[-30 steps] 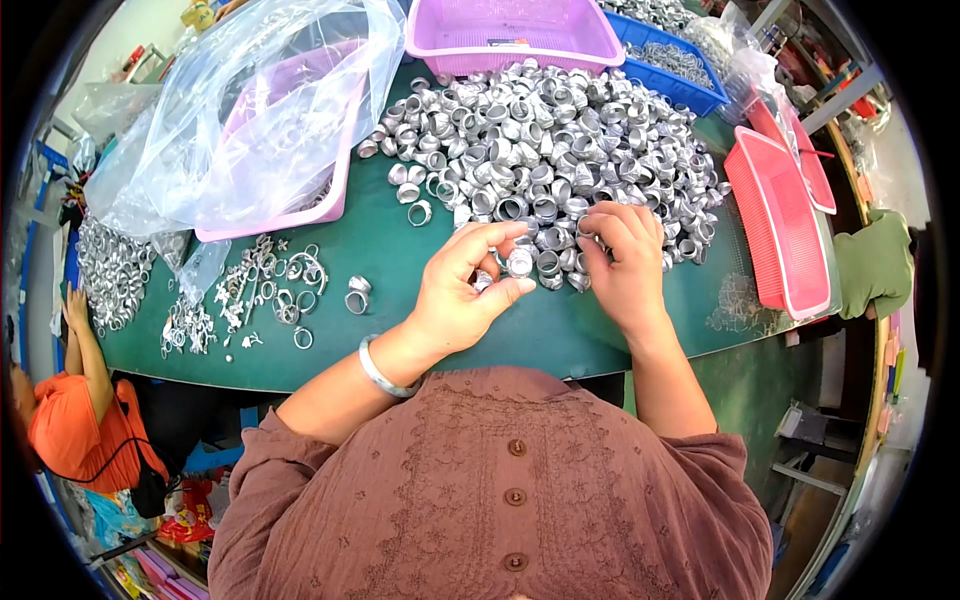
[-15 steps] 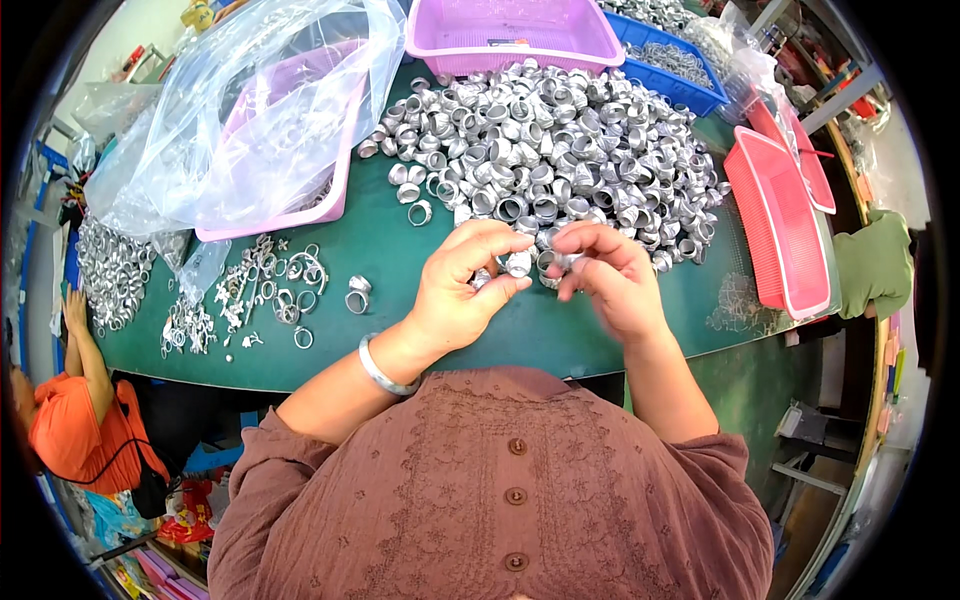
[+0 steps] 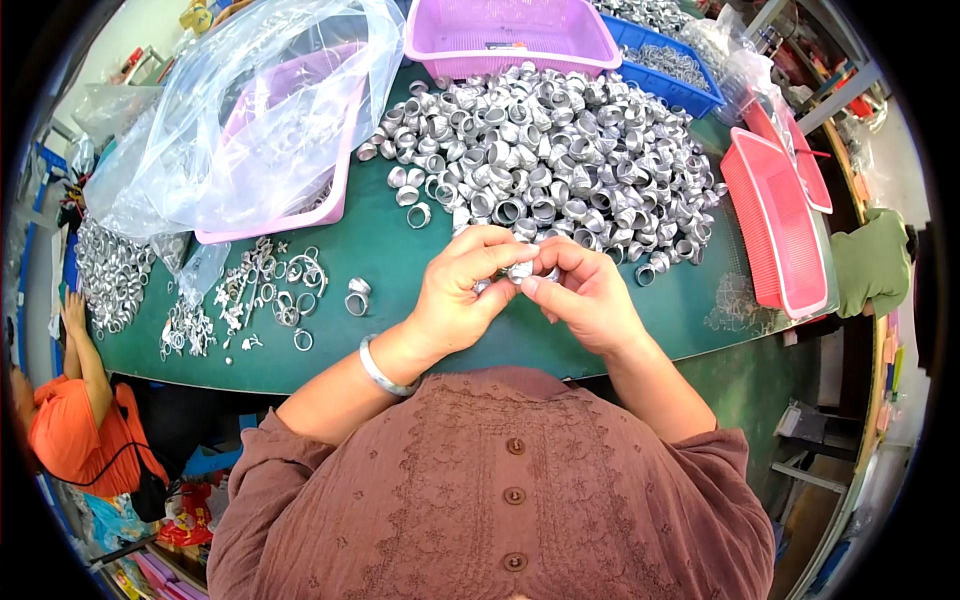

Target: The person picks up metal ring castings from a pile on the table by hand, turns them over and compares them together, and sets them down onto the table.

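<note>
My left hand is closed, with a silver ring pinched at its thumb and fingertips. More silver metal shows in the curl of its fingers, partly hidden. Right against that ring, my right hand is closed too, its thumb and forefinger meeting at the ring's side. Whether a second ring sits between the right fingertips is hidden. Just beyond both hands spreads a big heap of silver rings on the green table. A pair of stacked rings stands alone to the left of my left hand.
Small loose jewellery pieces lie at the left, beside a plastic-covered pink basket. A purple basket and a blue tray stand at the back. A red basket is at the right. A person in orange is at far left.
My right hand has moved left and its fingers have closed in, so its fingertips now meet the ring at my left hand. My left hand has barely moved.
</note>
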A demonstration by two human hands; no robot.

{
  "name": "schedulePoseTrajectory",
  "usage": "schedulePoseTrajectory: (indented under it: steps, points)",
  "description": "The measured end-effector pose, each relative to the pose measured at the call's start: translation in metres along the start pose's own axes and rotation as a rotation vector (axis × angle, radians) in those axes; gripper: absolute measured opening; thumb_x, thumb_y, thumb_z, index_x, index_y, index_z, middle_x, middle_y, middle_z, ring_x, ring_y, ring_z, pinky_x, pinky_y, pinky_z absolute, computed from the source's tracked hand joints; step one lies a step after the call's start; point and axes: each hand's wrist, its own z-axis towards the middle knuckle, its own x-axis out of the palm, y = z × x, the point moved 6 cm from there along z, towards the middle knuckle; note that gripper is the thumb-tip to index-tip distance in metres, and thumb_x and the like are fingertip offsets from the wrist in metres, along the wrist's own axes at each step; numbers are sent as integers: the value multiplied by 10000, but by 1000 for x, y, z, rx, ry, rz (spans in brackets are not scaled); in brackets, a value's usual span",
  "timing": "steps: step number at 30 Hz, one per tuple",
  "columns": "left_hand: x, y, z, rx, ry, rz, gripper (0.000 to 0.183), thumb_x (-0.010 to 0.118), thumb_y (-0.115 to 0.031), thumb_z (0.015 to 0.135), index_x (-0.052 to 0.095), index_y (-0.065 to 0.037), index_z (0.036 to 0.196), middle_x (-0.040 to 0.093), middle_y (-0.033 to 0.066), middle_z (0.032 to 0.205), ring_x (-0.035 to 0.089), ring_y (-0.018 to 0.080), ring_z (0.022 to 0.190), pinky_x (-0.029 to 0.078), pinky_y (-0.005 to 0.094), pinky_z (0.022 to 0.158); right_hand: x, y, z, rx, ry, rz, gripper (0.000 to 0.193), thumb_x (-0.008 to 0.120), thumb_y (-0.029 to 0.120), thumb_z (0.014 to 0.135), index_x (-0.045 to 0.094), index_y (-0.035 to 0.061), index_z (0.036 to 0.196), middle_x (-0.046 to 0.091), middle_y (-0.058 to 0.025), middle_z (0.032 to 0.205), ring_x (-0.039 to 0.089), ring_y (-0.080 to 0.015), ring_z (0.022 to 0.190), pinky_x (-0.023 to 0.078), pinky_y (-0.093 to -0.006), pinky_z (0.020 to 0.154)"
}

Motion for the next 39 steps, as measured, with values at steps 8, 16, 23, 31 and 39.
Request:
schedulePoseTrajectory:
  steps: [8,16,23,31,39]
  points:
    - [1,-1,-1,16,19,60,390,591,94,671,608,-64,1028,528,62,972,518,132,809,432,226,642,-2,-5,1,-11,-40,-76,106,623,105,752,569,16,774,487,24,798,415,-24,638,337,-163,551]
    - [1,-1,-2,43,12,117,375,624,59,675,604,-52,1033,542,67,942,527,138,785,437,229,645,-1,-13,-1,90,-90,-1,101,612,113,765,571,23,789,515,33,663,418,-10,526,311,-154,442]
    - [3,4,-3,-57,51,76,388,638,40,693,597,-67,1064,556,57,951,520,110,741,432,216,609,-2,-18,-3,181,-91,187,118,595,106,789,580,-7,822,559,-16,692,466,-48,526,358,-178,429]
    - [3,12,-2,-129,87,-5,402,648,18,713,585,-83,1097,558,47,973,491,79,688,424,200,598,-3,-21,-3,209,-75,272,106,583,92,800,584,-12,825,566,-27,699,482,-59,536,378,-180,432]
    - [6,15,-1,-150,118,-36,395,641,11,728,578,-77,1108,553,46,985,488,76,681,422,201,592,-4,-22,-3,208,-89,233,96,597,88,793,586,-7,800,555,-12,670,467,-52,507,368,-175,428]
